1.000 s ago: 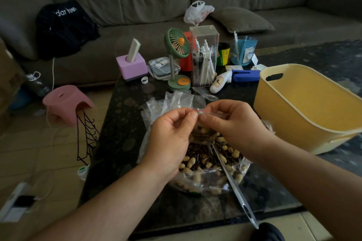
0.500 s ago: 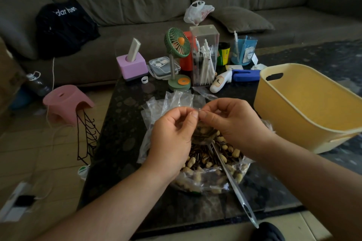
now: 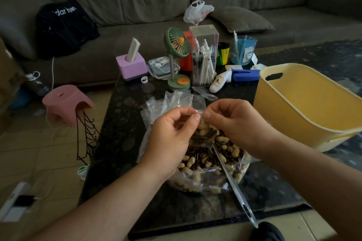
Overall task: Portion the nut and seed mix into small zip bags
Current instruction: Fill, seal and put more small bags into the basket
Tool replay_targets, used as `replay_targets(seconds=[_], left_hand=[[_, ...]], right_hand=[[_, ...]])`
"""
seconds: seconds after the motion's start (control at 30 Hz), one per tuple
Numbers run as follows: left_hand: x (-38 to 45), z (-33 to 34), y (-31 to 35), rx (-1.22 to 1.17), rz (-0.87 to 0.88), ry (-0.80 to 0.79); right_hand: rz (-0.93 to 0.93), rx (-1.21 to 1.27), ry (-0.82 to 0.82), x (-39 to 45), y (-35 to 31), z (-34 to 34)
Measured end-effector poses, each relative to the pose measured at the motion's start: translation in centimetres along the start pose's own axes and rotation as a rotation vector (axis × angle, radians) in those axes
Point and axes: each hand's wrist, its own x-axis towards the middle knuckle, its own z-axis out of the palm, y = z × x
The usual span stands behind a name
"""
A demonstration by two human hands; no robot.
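Since a second ago both hands have lifted slightly, the small zip bag (image 3: 203, 133) rising with them above the big bag of mix (image 3: 211, 164). The left hand (image 3: 172, 135) and right hand (image 3: 235, 123) pinch its top edge between thumb and forefinger, fingertips nearly touching. Peanuts and striped seeds fill its lower half. A clear scoop (image 3: 235, 186) lies in the big bag, handle jutting over the table (image 3: 121, 123) edge. Empty bags (image 3: 168, 103) lie behind; the yellow tub (image 3: 305, 107), cut off at right, shows nothing inside. I cannot tell whether the zip is sealed.
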Motion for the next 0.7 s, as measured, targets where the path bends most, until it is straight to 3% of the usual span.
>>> replay_targets(seconds=[0.4, 0.7], left_hand=[[0.09, -0.22, -0.35, 0.038, 0.004, 0.023], [0.26, -0.64, -0.23, 0.03, -0.026, -0.038]], right_hand=[[0.024, -0.146, 0.128, 0.07, 0.02, -0.65], [0.017, -0.142, 0.09, -0.16, -0.26, -0.76]])
